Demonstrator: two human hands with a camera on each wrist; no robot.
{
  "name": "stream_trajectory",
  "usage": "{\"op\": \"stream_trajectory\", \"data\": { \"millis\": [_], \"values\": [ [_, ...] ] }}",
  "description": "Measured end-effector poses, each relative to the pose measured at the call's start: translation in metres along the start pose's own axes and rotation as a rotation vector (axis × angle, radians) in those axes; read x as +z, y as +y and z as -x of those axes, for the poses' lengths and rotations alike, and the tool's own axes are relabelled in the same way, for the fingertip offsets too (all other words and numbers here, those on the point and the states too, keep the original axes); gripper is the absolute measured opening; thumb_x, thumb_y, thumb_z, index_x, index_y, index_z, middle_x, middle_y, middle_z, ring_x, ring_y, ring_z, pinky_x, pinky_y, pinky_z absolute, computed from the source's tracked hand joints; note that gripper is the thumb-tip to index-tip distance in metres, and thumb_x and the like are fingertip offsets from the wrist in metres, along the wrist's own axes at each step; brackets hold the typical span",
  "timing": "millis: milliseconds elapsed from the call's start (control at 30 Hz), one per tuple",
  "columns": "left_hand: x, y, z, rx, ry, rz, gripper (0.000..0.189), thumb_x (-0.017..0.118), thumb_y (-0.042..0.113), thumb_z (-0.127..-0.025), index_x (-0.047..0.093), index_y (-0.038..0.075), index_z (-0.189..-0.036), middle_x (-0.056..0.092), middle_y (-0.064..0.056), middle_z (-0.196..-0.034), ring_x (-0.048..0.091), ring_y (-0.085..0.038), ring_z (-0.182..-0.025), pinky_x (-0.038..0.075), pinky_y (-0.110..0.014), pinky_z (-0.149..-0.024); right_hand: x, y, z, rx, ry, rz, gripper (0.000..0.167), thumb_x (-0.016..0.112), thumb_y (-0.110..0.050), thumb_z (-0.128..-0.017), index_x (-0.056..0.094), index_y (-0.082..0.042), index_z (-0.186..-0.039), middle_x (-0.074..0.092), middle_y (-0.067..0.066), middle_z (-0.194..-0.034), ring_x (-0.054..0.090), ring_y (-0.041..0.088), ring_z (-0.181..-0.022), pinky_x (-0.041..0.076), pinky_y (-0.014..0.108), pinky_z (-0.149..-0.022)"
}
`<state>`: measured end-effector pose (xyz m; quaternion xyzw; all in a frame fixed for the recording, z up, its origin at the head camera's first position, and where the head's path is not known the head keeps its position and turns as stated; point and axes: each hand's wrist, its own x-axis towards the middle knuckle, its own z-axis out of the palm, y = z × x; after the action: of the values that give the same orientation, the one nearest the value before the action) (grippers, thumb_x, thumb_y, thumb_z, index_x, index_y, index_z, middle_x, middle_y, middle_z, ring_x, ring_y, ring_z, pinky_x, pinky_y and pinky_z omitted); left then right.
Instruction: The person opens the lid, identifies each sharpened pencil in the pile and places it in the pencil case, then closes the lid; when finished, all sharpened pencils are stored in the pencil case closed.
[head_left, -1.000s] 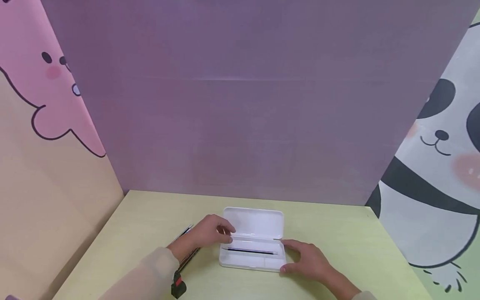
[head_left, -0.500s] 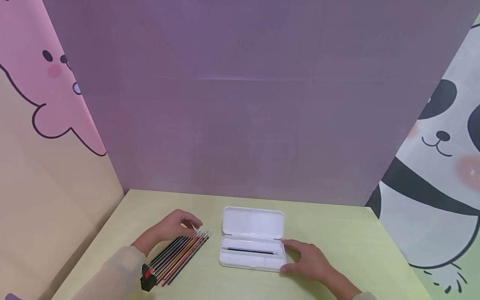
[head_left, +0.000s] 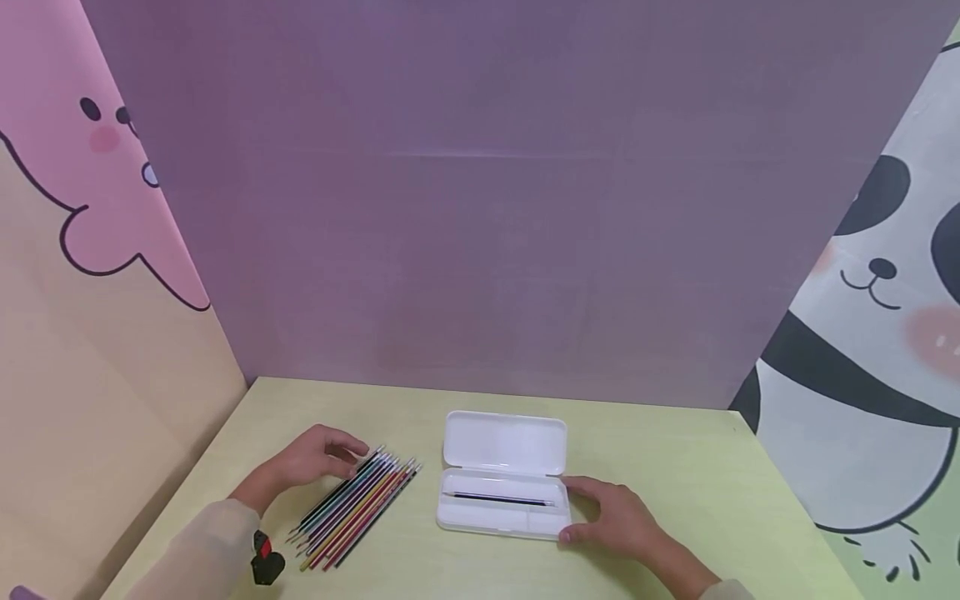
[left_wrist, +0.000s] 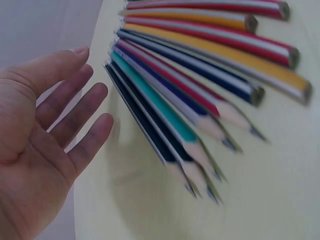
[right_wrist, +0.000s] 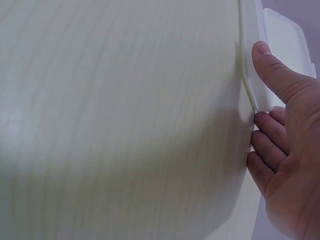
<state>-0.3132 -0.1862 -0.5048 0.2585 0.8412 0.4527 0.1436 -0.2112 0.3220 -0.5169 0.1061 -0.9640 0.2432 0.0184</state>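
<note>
left hand [head_left: 315,458]: fingers relaxed, holding nothing, beside pencils [head_left: 357,510] laid on table [head_left: 675,458]. right hand [head_left: 613,523]: thumb and fingers gripping right end of unlidded-back white case [head_left: 487,522], single pencil [head_left: 498,499] inside.

Head and wrist views: across all three, I am finding no text, label, brand, number or sign that can be read.
</note>
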Motion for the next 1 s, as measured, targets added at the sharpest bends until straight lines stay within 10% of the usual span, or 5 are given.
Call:
{"op": "stream_trajectory", "data": {
  "millis": [500, 1000],
  "values": [
    [0.003, -0.014, 0.008, 0.003, -0.021, 0.095, 0.033, 0.071, -0.001, -0.092, 0.067, -0.012, -0.123, 0.068, -0.028, -0.125, 0.065, -0.044, -0.118, 0.057, -0.038, -0.094, 0.002, 0.002, 0.000, 0.021, 0.008, -0.016, 0.083, 0.093, -0.057, -0.059, 0.069, -0.025, -0.132, 0.071, 0.001, -0.130, 0.065, 0.033, -0.122, 0.050, 0.052, -0.100],
    [0.008, -0.014, 0.007, -0.001, 0.053, -0.024, 0.030, 0.070, -0.009, -0.087, 0.072, -0.008, -0.117, 0.073, -0.023, -0.115, 0.069, -0.033, -0.102, 0.058, -0.034, -0.084, 0.002, 0.003, 0.000, 0.005, 0.004, -0.007, 0.085, 0.092, -0.059, -0.059, 0.068, -0.024, -0.133, 0.071, 0.002, -0.130, 0.065, 0.034, -0.121, 0.050, 0.052, -0.100]
  ]
}}
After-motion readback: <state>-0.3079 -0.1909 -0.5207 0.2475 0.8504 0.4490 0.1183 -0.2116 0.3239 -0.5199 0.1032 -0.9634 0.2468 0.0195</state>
